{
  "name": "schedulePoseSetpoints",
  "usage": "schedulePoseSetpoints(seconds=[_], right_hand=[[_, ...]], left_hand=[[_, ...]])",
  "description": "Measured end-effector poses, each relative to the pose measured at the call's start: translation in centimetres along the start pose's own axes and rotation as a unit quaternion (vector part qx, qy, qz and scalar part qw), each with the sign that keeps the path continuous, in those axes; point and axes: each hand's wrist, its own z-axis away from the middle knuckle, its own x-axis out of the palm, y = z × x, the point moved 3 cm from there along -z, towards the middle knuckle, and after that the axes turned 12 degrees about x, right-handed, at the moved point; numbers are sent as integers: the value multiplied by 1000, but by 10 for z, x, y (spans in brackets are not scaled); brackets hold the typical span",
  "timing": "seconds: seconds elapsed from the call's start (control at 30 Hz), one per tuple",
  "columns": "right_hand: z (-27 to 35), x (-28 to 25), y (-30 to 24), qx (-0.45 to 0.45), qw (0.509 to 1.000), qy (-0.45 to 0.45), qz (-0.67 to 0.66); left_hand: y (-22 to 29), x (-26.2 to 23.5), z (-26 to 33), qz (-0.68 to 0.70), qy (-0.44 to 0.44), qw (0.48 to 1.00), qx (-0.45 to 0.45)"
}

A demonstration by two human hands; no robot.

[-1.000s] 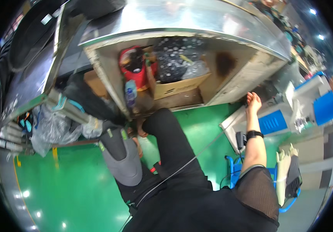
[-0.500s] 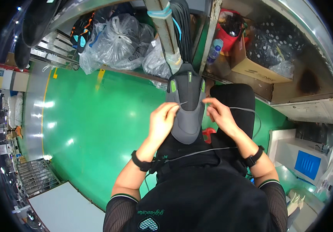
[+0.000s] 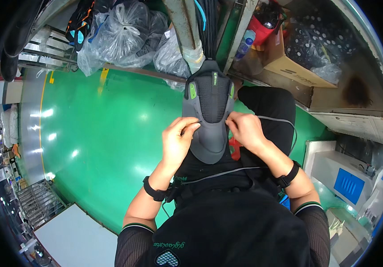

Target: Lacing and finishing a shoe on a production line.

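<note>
A grey shoe upper (image 3: 208, 141) with black mesh and green side patches lies lengthwise before me, its rounded toe toward my body. My left hand (image 3: 177, 141) is at its left edge, thumb and forefinger pinched together at about the middle of its length. Across from it, my right hand (image 3: 246, 130) is closed in a pinch at the right edge. What either pinch holds is too small or hidden to tell.
A metal post (image 3: 183, 26) with black cords stands beyond the upper. Clear plastic bags (image 3: 127, 38) lie at the far left. A cardboard box (image 3: 285, 62) and a bottle (image 3: 245, 44) sit on the right shelf. A grey cable (image 3: 227, 172) crosses my lap.
The right hand has closed from spread fingers into a pinch and come against the upper's right edge. A thin, light sliver seen at the left fingertips before no longer shows.
</note>
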Motion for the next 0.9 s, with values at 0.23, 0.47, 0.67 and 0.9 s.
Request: schedulePoseSetpoints(seconds=[0.23, 0.47, 0.67, 0.9], right_hand=[[-10, -8, -21, -272, 928, -13, 256], [-8, -9, -8, -247, 948, -22, 201], [-16, -41, -17, -278, 939, 72, 189], [-40, -35, -22, -351, 913, -93, 186]], left_hand=[[23, -4, -6, -316, -37, 925, 209], [25, 10, -19, -383, -125, 893, 203], [60, 0, -54, -435, -230, 779, 389], [39, 3, -72, -372, -435, 728, 377]])
